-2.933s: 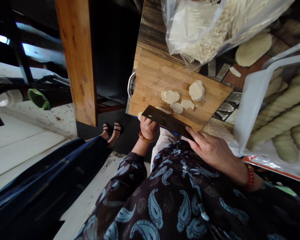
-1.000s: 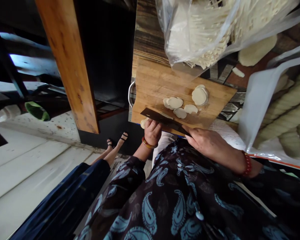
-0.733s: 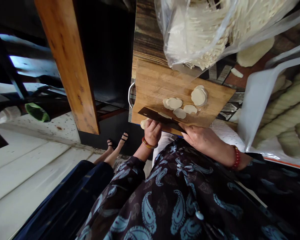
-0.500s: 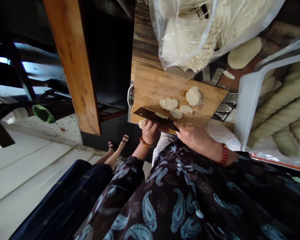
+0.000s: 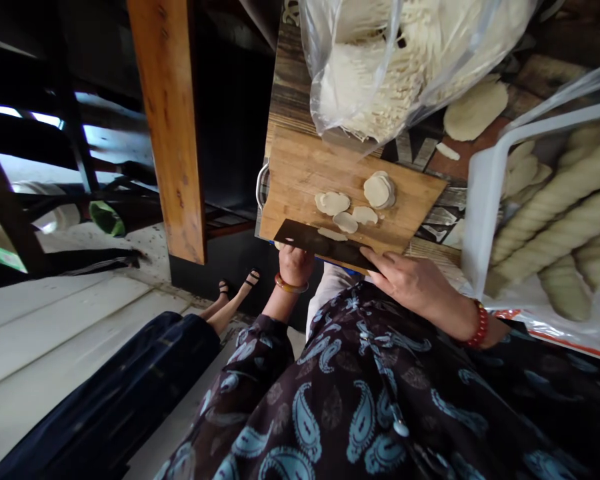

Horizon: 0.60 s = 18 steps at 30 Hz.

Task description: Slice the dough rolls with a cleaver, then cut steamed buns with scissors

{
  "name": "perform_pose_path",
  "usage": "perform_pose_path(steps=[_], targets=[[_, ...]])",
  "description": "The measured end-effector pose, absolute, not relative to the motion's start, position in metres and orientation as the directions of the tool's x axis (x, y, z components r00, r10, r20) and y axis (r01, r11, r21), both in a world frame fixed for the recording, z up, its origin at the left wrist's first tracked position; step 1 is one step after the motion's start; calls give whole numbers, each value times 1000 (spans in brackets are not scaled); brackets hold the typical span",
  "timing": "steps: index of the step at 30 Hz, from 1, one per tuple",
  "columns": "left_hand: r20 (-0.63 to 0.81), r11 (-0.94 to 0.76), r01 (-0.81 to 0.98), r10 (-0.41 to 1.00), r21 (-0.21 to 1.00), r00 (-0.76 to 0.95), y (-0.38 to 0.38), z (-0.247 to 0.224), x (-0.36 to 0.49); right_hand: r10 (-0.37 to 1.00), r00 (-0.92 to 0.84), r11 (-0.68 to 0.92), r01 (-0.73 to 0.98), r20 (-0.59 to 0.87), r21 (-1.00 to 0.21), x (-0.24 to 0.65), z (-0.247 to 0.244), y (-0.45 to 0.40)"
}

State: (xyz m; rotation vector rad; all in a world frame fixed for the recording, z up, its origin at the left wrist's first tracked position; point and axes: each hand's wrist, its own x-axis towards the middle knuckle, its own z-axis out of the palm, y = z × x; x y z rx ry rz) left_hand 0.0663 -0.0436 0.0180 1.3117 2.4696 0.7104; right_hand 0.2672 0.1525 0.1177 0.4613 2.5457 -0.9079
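Cleaver swung flatter over the bamboo chopping board, right hand clamped on its far end, left hand apart, tucked under the near edge. Few flattened dough rounds lie on the board; many bagged dough ropes remain uncut.

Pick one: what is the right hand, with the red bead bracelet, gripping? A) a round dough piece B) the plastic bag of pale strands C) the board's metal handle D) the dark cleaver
D. The right hand has its fingers closed on the end of the dark cleaver, whose blade lies across the wooden cutting board.
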Motion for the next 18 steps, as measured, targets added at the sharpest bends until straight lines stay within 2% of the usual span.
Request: perform_pose_path(steps=[2, 4, 6, 7, 9, 12, 14, 18], targets=[[-32, 536, 574, 747, 619, -664, -40, 25, 68, 173, -879, 694, 429, -445, -578, 268, 123, 154], [-111, 573, 344, 614, 744, -782, -29, 35, 66, 194, -884, 608, 449, -426, -655, 267, 127, 156], [-269, 519, 42, 509, 854, -818, -12, 48, 62, 232, -876, 449, 481, -422, -753, 267, 128, 158], [-362, 469, -101, 508, 877, -782, -3, 53, 60, 253, -865, 345, 498, -432, -796, 266, 128, 159], [-540, 437, -326, 579, 838, -612, 13, 63, 57, 276, -829, 109, 530, -487, -841, 265, 128, 161], [-672, 482, -490, 648, 727, -360, 25, 70, 58, 226, -765, -180, 575, -602, -798, 265, 129, 165], [-689, 477, -544, 664, 690, -292, 27, 71, 63, 187, -729, -291, 599, -659, -746, 267, 129, 167], [-682, 402, -625, 667, 669, -301, 28, 69, 72, 134, -694, -387, 620, -707, -682, 273, 129, 171]])
